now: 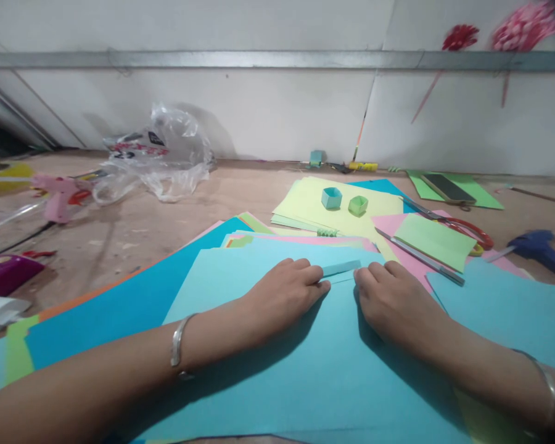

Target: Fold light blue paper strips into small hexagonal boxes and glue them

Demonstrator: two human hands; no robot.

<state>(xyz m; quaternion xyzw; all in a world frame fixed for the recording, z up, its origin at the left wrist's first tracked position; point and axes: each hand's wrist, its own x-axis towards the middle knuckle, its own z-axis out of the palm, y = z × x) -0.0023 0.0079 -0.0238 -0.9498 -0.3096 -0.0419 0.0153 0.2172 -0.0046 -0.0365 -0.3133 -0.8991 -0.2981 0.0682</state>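
My left hand [284, 293] and my right hand [391, 302] rest side by side on a large light blue sheet of paper [305, 370]. Between their fingertips lies a narrow folded light blue paper strip [341, 268]. The left fingers pinch the strip's left end; the right fingertips press down on its right end. A metal bangle sits on each wrist. Further back, a small blue paper box [332, 197] and a small green paper box [357, 205] stand on a pale yellow sheet [305, 200].
Coloured sheets overlap across the wooden table [134, 222]. Scissors with red handles [462, 227], a pen [420, 258] and a green folded sheet [435, 240] lie to the right. A blue glue gun [541, 246] is far right, a pink glue gun [60, 194] and plastic bag [161, 154] at left.
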